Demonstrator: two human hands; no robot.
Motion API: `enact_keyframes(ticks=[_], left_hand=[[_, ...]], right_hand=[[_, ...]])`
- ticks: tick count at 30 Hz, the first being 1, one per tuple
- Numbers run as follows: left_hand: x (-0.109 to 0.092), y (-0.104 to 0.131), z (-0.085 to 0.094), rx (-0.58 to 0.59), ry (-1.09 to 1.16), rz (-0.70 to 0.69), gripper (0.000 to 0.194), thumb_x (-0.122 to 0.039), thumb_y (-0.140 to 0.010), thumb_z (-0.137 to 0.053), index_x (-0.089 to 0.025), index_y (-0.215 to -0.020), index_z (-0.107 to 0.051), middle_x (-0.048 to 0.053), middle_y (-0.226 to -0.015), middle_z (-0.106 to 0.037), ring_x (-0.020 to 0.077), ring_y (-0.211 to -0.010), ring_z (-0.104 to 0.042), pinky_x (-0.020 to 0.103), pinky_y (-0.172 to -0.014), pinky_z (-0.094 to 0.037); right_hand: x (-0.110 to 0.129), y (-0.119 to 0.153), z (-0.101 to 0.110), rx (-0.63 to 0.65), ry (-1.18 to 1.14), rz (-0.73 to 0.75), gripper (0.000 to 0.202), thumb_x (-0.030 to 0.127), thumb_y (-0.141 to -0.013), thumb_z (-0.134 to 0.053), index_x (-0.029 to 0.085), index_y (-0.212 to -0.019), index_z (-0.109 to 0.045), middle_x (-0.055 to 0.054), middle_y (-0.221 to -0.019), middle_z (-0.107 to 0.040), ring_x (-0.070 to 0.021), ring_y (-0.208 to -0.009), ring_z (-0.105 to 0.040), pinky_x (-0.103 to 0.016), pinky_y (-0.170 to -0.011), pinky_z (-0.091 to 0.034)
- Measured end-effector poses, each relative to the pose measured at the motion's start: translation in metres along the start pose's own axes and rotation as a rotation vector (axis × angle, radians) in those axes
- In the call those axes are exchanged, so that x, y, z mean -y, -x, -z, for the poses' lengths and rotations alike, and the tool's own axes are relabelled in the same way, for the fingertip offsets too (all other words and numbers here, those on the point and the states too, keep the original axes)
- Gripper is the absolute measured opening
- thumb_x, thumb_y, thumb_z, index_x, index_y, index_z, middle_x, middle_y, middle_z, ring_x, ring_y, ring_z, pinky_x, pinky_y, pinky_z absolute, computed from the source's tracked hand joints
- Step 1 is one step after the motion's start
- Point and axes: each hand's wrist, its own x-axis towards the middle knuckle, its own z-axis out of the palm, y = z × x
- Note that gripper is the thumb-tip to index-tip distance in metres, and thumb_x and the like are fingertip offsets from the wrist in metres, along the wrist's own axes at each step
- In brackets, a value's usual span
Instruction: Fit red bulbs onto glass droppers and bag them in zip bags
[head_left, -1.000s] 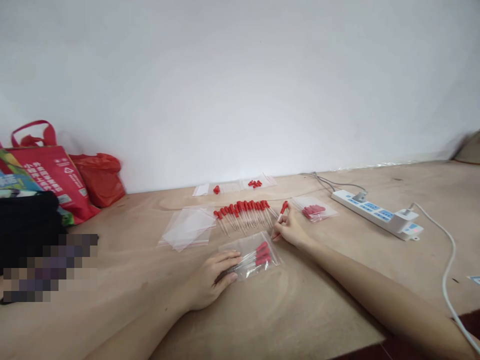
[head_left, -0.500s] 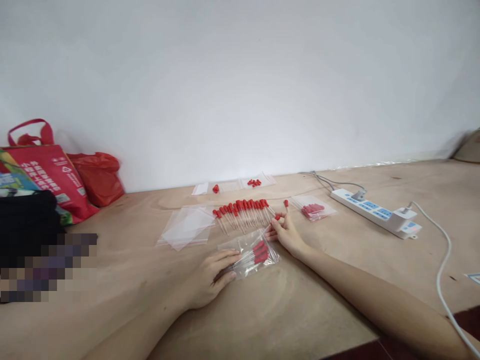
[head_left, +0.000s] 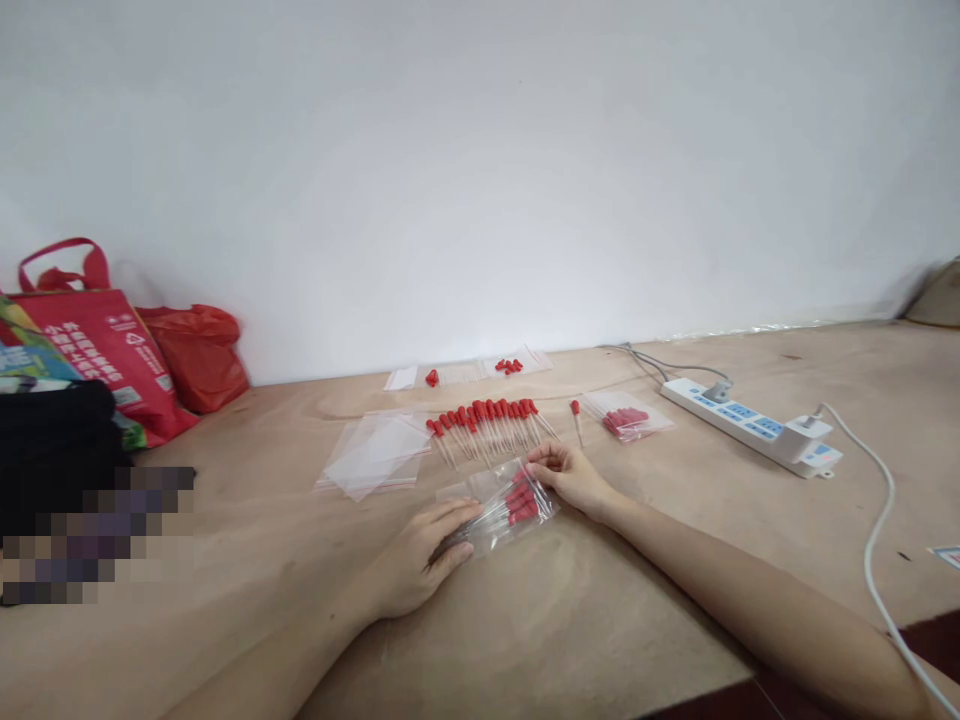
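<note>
Evidently, left hand (head_left: 420,555) and right hand (head_left: 571,480) touch opposite edges of 1 bag (head_left: 499,534).

On red bag (head_left: 150,395) at nine o'clock: white Chinese characters (head_left: 79,350), too blurred to read; towards its two o'clock, a triangular recycling sign (head_left: 135,339). On power strip (head_left: 739,421), three o'clock: markings too small to read.

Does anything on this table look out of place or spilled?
One thin red-topped dropper lies alone, apart from the row of similar droppers, near a clear plastic bag showing red contents. That gap looks odd, but nothing looks spilled.
</note>
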Motion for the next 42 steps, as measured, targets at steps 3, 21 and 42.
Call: enact_keyframes(ticks=[3, 21, 42], left_hand=[[0.001, 0.001, -0.001, -0.006, 0.0, -0.007, 0.037, -0.025, -0.084, -0.041, -0.02, -0.12, -0.045, 0.007, -0.125, -0.048, 0.0207, -0.115, -0.042, 0.04, -0.096, -0.034], [0.002, 0.0, -0.001, -0.01, 0.014, -0.026, 0.037, -0.025, -0.084, -0.04, -0.025, -0.121, -0.045, 0.004, -0.126, -0.047, 0.0201, -0.115, -0.042, 0.04, -0.096, -0.035], [0.002, 0.001, 0.0, 0.014, 0.019, -0.012, 0.037, -0.024, -0.084, -0.041, -0.022, -0.121, -0.046, 0.007, -0.127, -0.046, 0.0205, -0.116, -0.041, 0.041, -0.097, -0.034]], right_hand=[[0.001, 0.001, 0.002, 0.062, -0.013, -0.02, 0.032, 0.027, -0.05, -0.072, 0.015, -0.073, -0.053, 0.004, -0.06, -0.059, -0.0077, -0.055, -0.055, -0.021, -0.055, -0.044], [0.007, -0.008, 0.016, 0.011, 0.576, 0.187, 0.017, 0.029, -0.072, -0.052, 0.014, -0.067, -0.059, -0.001, -0.059, -0.058, -0.0103, -0.05, -0.05, -0.022, -0.05, -0.039], [0.038, -0.066, 0.056, -0.5, 1.139, -0.017, 0.045, 0.01, -0.074, -0.04, 0.002, -0.118, -0.034, -0.019, -0.09, -0.057, -0.0243, -0.085, -0.057, -0.031, -0.07, -0.043]])
